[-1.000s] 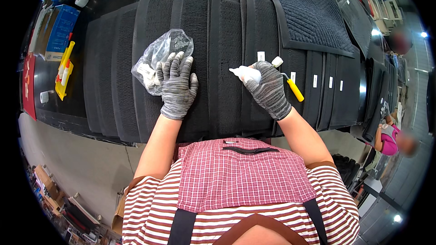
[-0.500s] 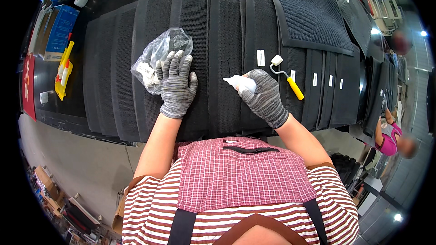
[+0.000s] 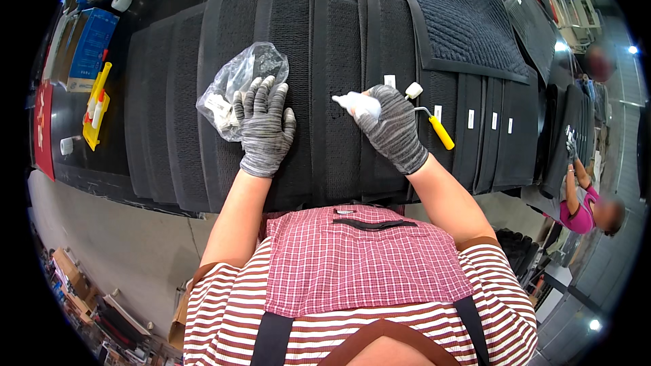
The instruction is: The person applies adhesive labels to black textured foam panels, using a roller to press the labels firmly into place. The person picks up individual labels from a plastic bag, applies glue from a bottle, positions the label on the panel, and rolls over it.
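My right hand (image 3: 397, 134), in a grey striped glove, grips a small white squeeze bottle (image 3: 364, 106). Its pointed nozzle aims left over a black textured mat (image 3: 337, 169), close to a small dark mark on the pile. Whether the tip touches the mat I cannot tell. My left hand (image 3: 263, 132), gloved the same way, lies flat with fingers stretched over the edge of a clear plastic bag (image 3: 237, 80) and a mat beneath. White pieces (image 3: 218, 108) show inside the bag. Right of my right hand lies a small roller with a yellow handle (image 3: 441, 133), its frame partly hidden behind the hand.
Overlapping black mats (image 3: 184, 95) cover the table, several with white labels (image 3: 470, 119). A larger ribbed mat (image 3: 454, 13) lies at the back right. A yellow tray (image 3: 92, 137) and blue boxes (image 3: 95, 37) stand at left. Another person (image 3: 582, 210) works at far right.
My right hand and the bottle have shifted slightly away from me, covering part of the roller's frame. My left hand stays put. The other person's arms now reach further forward.
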Action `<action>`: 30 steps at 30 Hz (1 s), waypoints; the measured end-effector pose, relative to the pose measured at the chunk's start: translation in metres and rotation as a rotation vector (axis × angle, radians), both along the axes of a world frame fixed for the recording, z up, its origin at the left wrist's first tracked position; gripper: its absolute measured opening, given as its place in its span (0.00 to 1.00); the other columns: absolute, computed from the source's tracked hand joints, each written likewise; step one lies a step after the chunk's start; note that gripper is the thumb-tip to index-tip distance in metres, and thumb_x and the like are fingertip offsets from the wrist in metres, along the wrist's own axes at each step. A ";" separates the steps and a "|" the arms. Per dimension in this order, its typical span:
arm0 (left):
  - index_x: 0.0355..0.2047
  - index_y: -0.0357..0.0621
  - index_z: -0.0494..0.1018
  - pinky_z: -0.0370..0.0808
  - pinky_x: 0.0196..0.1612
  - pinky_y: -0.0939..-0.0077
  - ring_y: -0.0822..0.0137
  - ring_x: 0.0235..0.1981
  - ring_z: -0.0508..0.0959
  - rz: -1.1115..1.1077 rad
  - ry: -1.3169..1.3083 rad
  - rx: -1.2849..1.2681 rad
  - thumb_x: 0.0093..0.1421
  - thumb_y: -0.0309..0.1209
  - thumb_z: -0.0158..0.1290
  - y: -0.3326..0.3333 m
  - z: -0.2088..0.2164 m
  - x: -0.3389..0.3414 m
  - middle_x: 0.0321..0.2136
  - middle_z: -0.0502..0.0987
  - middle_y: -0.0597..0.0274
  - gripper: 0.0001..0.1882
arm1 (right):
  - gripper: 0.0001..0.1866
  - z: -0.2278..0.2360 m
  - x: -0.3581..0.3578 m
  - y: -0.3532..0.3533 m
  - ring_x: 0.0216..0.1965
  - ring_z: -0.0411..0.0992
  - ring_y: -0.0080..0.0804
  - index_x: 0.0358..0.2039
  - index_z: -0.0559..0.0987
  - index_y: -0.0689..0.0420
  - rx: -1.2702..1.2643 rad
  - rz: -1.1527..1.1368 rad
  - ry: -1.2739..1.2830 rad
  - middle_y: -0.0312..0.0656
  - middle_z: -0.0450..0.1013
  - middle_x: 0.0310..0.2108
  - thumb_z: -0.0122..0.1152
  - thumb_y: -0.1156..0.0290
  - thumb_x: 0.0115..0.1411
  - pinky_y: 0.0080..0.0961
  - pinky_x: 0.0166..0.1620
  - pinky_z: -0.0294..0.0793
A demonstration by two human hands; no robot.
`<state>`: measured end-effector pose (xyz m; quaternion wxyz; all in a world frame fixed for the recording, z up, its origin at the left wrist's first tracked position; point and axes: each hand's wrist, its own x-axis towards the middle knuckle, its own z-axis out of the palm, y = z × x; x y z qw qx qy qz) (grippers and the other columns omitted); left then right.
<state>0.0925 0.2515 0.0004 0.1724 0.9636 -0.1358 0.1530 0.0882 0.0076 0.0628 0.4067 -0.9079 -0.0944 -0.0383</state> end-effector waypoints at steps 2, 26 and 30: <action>0.54 0.49 0.72 0.48 0.67 0.43 0.53 0.64 0.61 0.001 -0.004 -0.005 0.55 0.36 0.53 0.001 -0.001 0.000 0.59 0.67 0.56 0.24 | 0.15 0.000 -0.011 0.001 0.32 0.75 0.44 0.37 0.77 0.61 -0.038 0.053 -0.036 0.48 0.74 0.31 0.66 0.65 0.52 0.35 0.38 0.76; 0.54 0.49 0.71 0.47 0.67 0.42 0.53 0.64 0.60 -0.018 -0.036 0.002 0.55 0.36 0.53 0.000 -0.001 0.001 0.59 0.66 0.56 0.25 | 0.17 -0.011 -0.019 -0.016 0.32 0.76 0.40 0.38 0.76 0.62 -0.017 -0.049 -0.032 0.47 0.75 0.31 0.68 0.65 0.54 0.33 0.36 0.76; 0.55 0.50 0.71 0.48 0.68 0.46 0.53 0.63 0.62 -0.019 -0.045 -0.005 0.56 0.34 0.54 0.000 0.003 -0.001 0.59 0.67 0.56 0.25 | 0.16 -0.016 -0.035 -0.013 0.33 0.76 0.44 0.38 0.77 0.62 0.023 -0.018 -0.021 0.48 0.74 0.31 0.66 0.64 0.54 0.35 0.37 0.76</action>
